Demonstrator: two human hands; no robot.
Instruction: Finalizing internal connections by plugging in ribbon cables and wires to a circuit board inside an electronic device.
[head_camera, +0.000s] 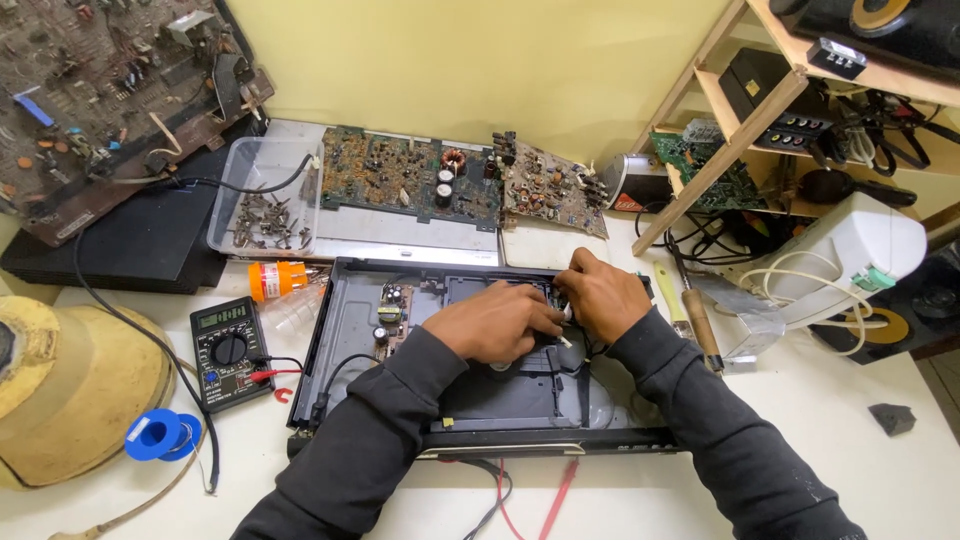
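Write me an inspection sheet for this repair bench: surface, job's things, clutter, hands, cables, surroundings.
Surface: white table, crowded at the back.
Job's things: opened black disc player, cover off, small circuit board exposed inside.
Clutter: multimeter, blue solder spool, clear tub of screws, orange-capped bottle, wooden-handled tool, loose circuit boards.
Hands: left hand and right hand together over the player's middle; what they pinch cannot be told.
Cables: red and black meter leads at the front edge; black cord on the left.
Surroundings: yellow wall, wooden shelf with electronics.
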